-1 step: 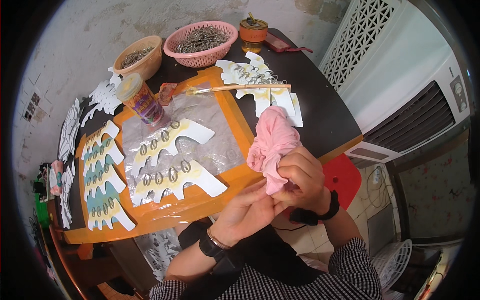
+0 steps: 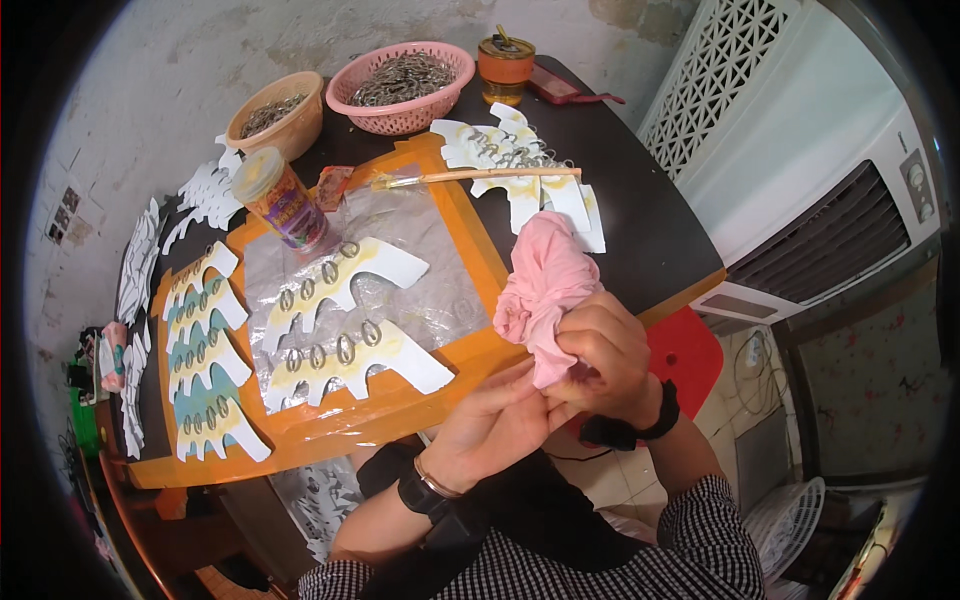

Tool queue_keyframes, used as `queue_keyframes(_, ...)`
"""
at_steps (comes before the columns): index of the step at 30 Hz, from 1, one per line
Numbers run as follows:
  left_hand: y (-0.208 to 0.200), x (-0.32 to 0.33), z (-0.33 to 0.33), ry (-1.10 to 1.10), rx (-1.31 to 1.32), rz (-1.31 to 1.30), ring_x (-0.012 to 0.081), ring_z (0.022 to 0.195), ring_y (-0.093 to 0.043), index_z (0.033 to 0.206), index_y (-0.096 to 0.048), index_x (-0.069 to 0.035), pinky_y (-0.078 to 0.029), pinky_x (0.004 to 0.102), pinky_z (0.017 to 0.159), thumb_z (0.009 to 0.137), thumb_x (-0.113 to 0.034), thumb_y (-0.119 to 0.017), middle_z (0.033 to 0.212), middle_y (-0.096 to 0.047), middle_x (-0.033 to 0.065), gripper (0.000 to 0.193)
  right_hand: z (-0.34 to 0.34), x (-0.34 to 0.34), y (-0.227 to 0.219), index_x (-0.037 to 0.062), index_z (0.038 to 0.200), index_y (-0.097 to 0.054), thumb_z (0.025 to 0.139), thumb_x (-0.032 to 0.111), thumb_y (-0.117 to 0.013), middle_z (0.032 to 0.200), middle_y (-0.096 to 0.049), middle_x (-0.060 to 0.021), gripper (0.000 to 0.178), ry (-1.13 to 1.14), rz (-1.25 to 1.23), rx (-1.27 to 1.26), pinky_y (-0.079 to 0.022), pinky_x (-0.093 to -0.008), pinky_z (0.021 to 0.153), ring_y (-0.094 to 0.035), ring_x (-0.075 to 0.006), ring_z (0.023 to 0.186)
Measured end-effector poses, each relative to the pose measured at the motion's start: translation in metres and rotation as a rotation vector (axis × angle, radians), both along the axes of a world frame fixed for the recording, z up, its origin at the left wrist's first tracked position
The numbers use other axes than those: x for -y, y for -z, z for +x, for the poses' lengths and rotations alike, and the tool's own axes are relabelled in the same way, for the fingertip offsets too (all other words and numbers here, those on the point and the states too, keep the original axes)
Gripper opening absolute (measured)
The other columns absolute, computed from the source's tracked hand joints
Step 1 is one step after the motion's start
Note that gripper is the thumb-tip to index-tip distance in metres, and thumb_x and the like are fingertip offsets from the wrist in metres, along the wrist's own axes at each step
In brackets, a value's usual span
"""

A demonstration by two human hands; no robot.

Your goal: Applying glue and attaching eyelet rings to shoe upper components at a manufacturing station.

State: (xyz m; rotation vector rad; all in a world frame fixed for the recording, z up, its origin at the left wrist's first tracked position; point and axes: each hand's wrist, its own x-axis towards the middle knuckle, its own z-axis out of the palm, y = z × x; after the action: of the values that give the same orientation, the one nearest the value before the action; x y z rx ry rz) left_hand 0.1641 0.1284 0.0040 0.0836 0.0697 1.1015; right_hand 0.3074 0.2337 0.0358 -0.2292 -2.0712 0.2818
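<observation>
A crumpled pink cloth (image 2: 550, 272) bunches up over the table's near right edge. My right hand (image 2: 608, 352) is closed on its lower end, fingers curled around the fabric. My left hand (image 2: 497, 428) is turned partly palm up, fingers stretched toward the same end of the cloth and meeting my right fingers; its fingertips are partly hidden there. On the plastic-covered board to the left lie two white curved cutouts, a near one (image 2: 360, 362) and a far one (image 2: 345, 278), each with yellowish smears and a row of metal rings.
More ringed cutouts (image 2: 215, 425) line the board's left side. A lidded plastic jar (image 2: 285, 205) stands behind. A brush (image 2: 480, 175) lies across stacked cutouts (image 2: 545, 205). A pink basket (image 2: 400, 115) and a peach basket (image 2: 300, 130) hold metal rings. A red stool (image 2: 690, 355) is at right.
</observation>
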Motion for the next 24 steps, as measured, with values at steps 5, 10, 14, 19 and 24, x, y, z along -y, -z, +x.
queue_keyframes(5, -0.006, 0.007, 0.001, 0.039, 0.021, 0.111, 0.0315, 0.146, -0.027, 0.151, -0.023, 0.004, -0.016, 0.0432, 0.123, 0.095, -0.018, -0.06, 0.154, -0.031, 0.0211, 0.071, 0.038, -0.02, -0.006, 0.0009, 0.089, -0.062, 0.06, -0.004, -0.067, 0.088, -0.063, -0.0083, 0.029, 0.247, -0.321, -0.118, -0.048, -0.03, 0.07, -0.059, -0.0216, 0.079)
queue_keyframes(10, -0.003, 0.003, 0.002, 0.028, 0.01, 0.197, 0.0327, 0.149, -0.019, 0.153, -0.017, 0.005, -0.013, 0.044, 0.123, 0.093, -0.034, -0.062, 0.159, -0.019, 0.0241, 0.084, 0.031, -0.011, -0.006, -0.0006, 0.089, -0.061, 0.064, -0.005, -0.065, 0.091, -0.062, -0.0078, 0.026, 0.138, -0.333, -0.055, -0.048, -0.0282, 0.071, -0.059, -0.0199, 0.078)
queue_keyframes(14, -0.01, 0.008, -0.002, 0.002, 0.098, 0.116, 0.0364, 0.15, -0.011, 0.152, -0.012, 0.008, -0.009, 0.0456, 0.123, 0.092, -0.066, -0.048, 0.16, -0.01, 0.028, 0.102, 0.032, -0.012, 0.003, 0.0001, 0.093, -0.06, 0.074, -0.007, -0.061, 0.088, -0.06, -0.0041, 0.02, 0.136, -0.502, -0.16, -0.047, -0.0269, 0.069, -0.057, -0.014, 0.079)
queue_keyframes(19, -0.013, 0.01, -0.009, -0.061, 0.09, 0.044, 0.0366, 0.15, -0.011, 0.152, -0.013, 0.008, -0.009, 0.0453, 0.123, 0.092, -0.072, -0.036, 0.161, -0.011, 0.0262, 0.103, 0.045, -0.01, 0.001, 0.0023, 0.101, -0.056, 0.102, 0.009, -0.05, 0.086, -0.053, 0.0041, 0.009, 0.195, -0.924, -0.236, -0.041, -0.0229, 0.067, -0.048, -0.0049, 0.077)
queue_keyframes(24, -0.016, 0.009, -0.008, -0.122, 0.064, -0.004, 0.036, 0.15, -0.015, 0.152, -0.015, 0.008, -0.011, 0.0452, 0.123, 0.094, -0.07, -0.035, 0.16, -0.014, 0.0255, 0.1, 0.041, -0.013, 0.008, 0.0026, 0.098, -0.058, 0.105, 0.019, -0.048, 0.084, -0.052, 0.0052, 0.021, 0.305, -0.781, -0.257, -0.036, -0.0197, 0.067, -0.043, -0.003, 0.075)
